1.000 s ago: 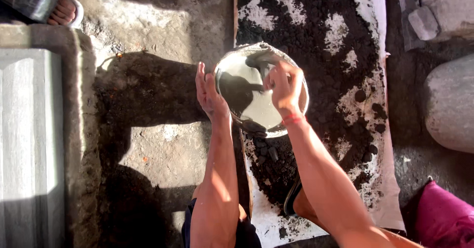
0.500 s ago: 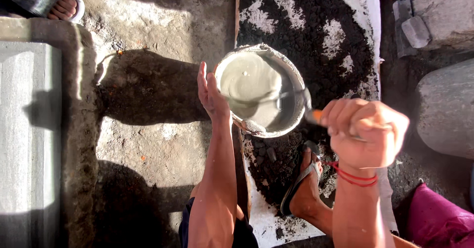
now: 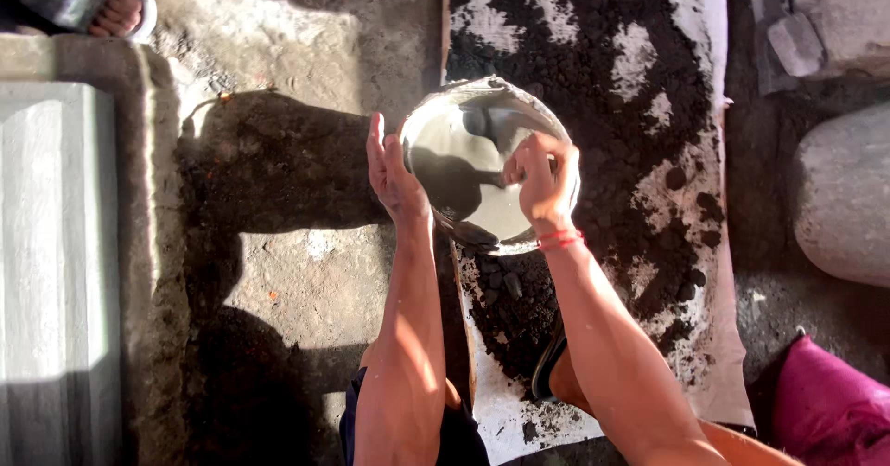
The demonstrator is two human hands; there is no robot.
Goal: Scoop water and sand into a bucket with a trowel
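The metal bowl (image 3: 477,165) sits over the near left part of the white sheet (image 3: 714,243) spread with dark soil (image 3: 593,67). The left hand (image 3: 389,165) lies flat and open against the bowl's left rim. The right hand (image 3: 547,178) is closed on a tool handle inside the bowl. Brace the rim firmly; work the tool along the wall.

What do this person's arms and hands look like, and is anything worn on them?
Both arms are bare, with no sleeves and no gloves. The left hand wears nothing. The right hand has thin red string bands wound around its wrist. No rings or watch can be made out.
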